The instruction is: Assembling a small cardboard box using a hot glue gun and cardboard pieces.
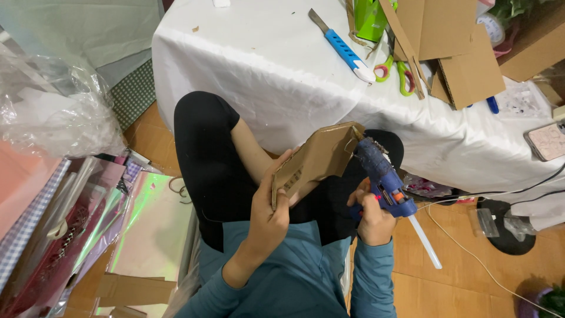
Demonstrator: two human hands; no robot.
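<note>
My left hand [269, 207] grips a folded brown cardboard piece [316, 157] by its lower edge and holds it tilted over my lap. A blue glue gun [384, 178] sits in my right hand [372, 218], its nozzle touching the cardboard's upper right corner. A white glue stick [425, 241] pokes out of the gun's back end. A white cord [471, 250] trails across the floor to the right.
A table with a white cloth [265, 65] stands ahead, bearing a blue-handled knife [344, 47], green-handled scissors [400, 73], cardboard sheets [465, 65] and a green box [372, 17]. A phone [547, 141] lies at its right. Shiny wrapping sheets [147, 218] and plastic film [47, 100] lie on the left.
</note>
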